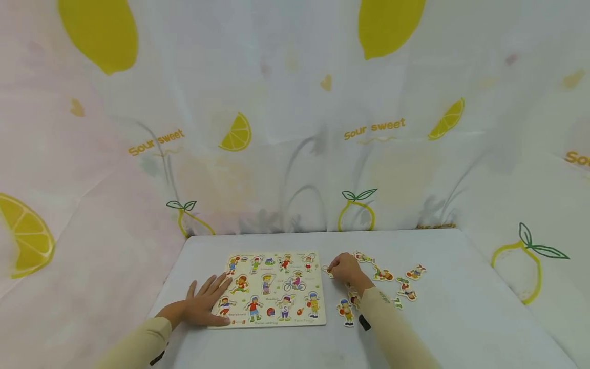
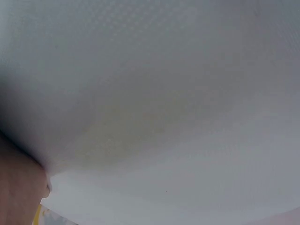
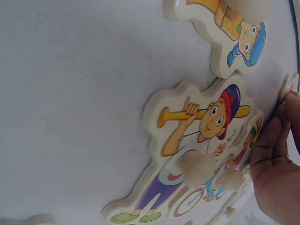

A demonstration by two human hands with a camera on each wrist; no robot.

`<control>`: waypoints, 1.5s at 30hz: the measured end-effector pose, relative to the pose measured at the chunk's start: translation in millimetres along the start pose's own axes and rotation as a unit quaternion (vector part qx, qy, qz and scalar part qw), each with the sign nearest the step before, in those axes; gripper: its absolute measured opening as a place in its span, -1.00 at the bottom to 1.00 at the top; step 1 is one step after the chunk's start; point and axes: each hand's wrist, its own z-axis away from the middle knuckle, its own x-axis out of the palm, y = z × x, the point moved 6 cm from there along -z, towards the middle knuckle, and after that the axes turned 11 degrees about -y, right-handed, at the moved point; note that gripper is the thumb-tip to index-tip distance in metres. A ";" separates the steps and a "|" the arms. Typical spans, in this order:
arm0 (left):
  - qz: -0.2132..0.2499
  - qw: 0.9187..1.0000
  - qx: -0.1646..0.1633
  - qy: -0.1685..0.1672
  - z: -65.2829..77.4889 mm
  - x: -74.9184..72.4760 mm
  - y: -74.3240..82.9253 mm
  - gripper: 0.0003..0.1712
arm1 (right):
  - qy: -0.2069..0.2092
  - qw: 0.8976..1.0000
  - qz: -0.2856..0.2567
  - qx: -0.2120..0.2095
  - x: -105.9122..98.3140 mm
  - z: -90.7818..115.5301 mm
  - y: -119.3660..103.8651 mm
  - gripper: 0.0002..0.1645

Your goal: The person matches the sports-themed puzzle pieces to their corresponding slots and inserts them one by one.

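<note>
A wooden puzzle board point(image 1: 251, 310) printed with sports figures lies on the white table. My left hand point(image 1: 203, 305) rests on its left side with fingers spread; only a bit of that hand point(image 2: 21, 192) shows in the left wrist view. Just past the board's right edge, my right hand point(image 1: 346, 269) pinches a small puzzle piece point(image 1: 328, 271) between thumb and fingers. From the right wrist, the held puzzle piece point(image 3: 285, 88) shows edge-on at the fingertips, its picture hidden. Below that hand lie a batter puzzle piece point(image 3: 171, 176) and a blue-haired figure piece point(image 3: 248, 44), both with round knobs.
Loose puzzle pieces lie right of the board, among them a two-figure group point(image 1: 382, 274), a single piece point(image 1: 416, 272) farther right and another piece point(image 1: 364, 257) at the back. My right sleeve point(image 1: 392, 328) covers part of the group. A lemon-print curtain point(image 1: 295, 169) borders the table point(image 1: 479, 307).
</note>
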 end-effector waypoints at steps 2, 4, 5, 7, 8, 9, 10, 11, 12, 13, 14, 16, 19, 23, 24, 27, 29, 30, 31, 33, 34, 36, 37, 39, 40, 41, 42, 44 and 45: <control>-0.007 1.000 -0.004 -0.003 -2.5 5.2 0.5 0.34 | 0.001 1.000 0.007 0.005 -2.3 2.9 2.1 -0.87; -0.017 1.000 -0.010 -0.002 -5.4 8.8 -1.3 0.34 | -0.001 1.000 0.009 0.006 -4.4 5.2 3.2 -0.90; -0.026 1.000 -0.016 0.001 -6.3 9.9 -2.9 0.35 | -0.003 1.000 0.010 -0.001 -5.1 6.0 2.3 -0.92; -0.025 0.999 -0.017 0.017 -6.9 9.2 -5.1 0.34 | -0.009 1.000 0.009 -0.014 -7.1 6.9 -0.4 -0.93; -0.026 0.999 -0.015 0.022 -7.3 8.6 -6.3 0.34 | -0.012 1.000 0.011 -0.024 -7.9 7.2 -2.4 -0.93; -0.025 0.999 -0.012 0.026 -7.2 7.9 -6.9 0.34 | -0.014 0.999 0.016 -0.036 -9.1 7.6 -4.9 -0.93; -0.024 0.999 -0.009 0.028 -7.4 7.5 -7.2 0.34 | -0.019 0.999 0.020 -0.042 -10.2 7.6 -5.9 -0.94; -0.024 0.999 -0.006 0.027 -7.7 7.2 -7.3 0.34 | -0.024 0.998 0.026 -0.048 -11.3 7.5 -6.8 -0.93; -0.024 0.999 -0.003 0.025 -8.3 7.3 -7.6 0.34 | -0.033 0.998 0.029 -0.048 -12.2 7.1 -6.7 -0.91; -0.025 0.999 -0.003 0.023 -9.1 7.3 -8.0 0.34 | -0.041 0.997 0.037 -0.050 -13.1 6.4 -6.5 -0.89; -0.028 0.999 -0.003 0.022 -10.0 7.3 -8.5 0.34 | -0.050 0.996 0.042 -0.054 -14.2 6.0 -6.7 -0.88; -0.028 0.999 -0.002 0.027 -10.0 6.3 -8.7 0.34 | -0.065 0.995 0.054 -0.059 -16.5 5.3 -7.0 -0.85; -0.026 0.999 -0.001 0.035 -7.6 4.9 -8.5 0.34 | -0.085 0.991 0.061 -0.079 -19.8 6.2 -10.8 -0.82; -0.022 0.999 0.007 0.033 -6.1 4.1 -2.3 0.35 | -0.101 0.989 0.071 -0.085 -24.2 5.7 -11.1 -0.82; -0.018 0.999 0.010 0.033 -6.1 3.9 -0.7 0.35 | -0.102 0.989 0.073 -0.082 -24.9 4.9 -10.1 -0.83; -0.010 0.999 0.013 0.029 -5.4 3.1 3.3 0.36 | -0.107 0.988 0.086 -0.076 -24.1 2.5 -8.4 -0.85; -0.011 1.000 0.012 0.027 -3.8 2.2 3.9 0.35 | -0.110 0.986 0.096 -0.079 -21.8 0.9 -8.8 -0.87; -0.013 1.000 0.008 0.025 -3.1 2.1 3.3 0.35 | -0.112 0.985 0.105 -0.085 -20.2 0.4 -9.5 -0.87; -0.015 1.000 0.009 0.024 -3.1 0.5 4.0 0.34 | -0.112 0.983 0.112 -0.092 -20.1 0.0 -10.5 -0.86; -0.025 0.999 0.008 0.021 -3.3 -1.4 4.9 0.33 | -0.107 0.982 0.121 -0.094 -21.3 -0.5 -11.4 -0.87; -0.020 1.000 0.013 0.020 -3.4 -2.4 5.9 0.33 | -0.103 0.982 0.129 -0.096 -22.2 -0.8 -11.9 -0.87; -0.015 1.000 0.016 0.013 -2.7 -3.2 8.3 0.33 | -0.095 0.982 0.136 -0.093 -25.1 -0.8 -12.9 -0.87; -0.011 1.000 0.020 0.009 -2.3 -3.3 9.6 0.33 | -0.092 0.982 0.137 -0.090 -26.7 -0.8 -13.4 -0.87; -0.003 1.000 0.017 0.002 -1.3 -3.3 11.3 0.35 | -0.084 0.982 0.144 -0.091 -29.7 -0.5 -14.6 -0.88; 0.003 1.000 0.017 0.002 -0.7 -3.6 11.8 0.35 | -0.081 0.983 0.138 -0.089 -31.0 -0.4 -15.1 -0.88; -0.001 1.000 0.012 0.000 -0.7 -3.0 11.3 0.36 | -0.078 0.985 0.127 -0.087 -32.4 0.0 -15.8 -0.88; -0.005 1.000 0.007 0.002 -1.3 -1.8 9.9 0.37 | -0.074 0.988 0.108 -0.084 -33.7 0.1 -16.1 -0.88; -0.007 1.000 -0.002 0.009 -3.7 0.8 5.0 0.37 | -0.070 0.992 0.063 -0.080 -35.2 0.5 -16.5 -0.85; -0.010 1.000 -0.006 0.007 -3.3 1.1 4.8 0.37 | -0.068 0.994 0.033 -0.074 -35.3 0.0 -15.6 -0.84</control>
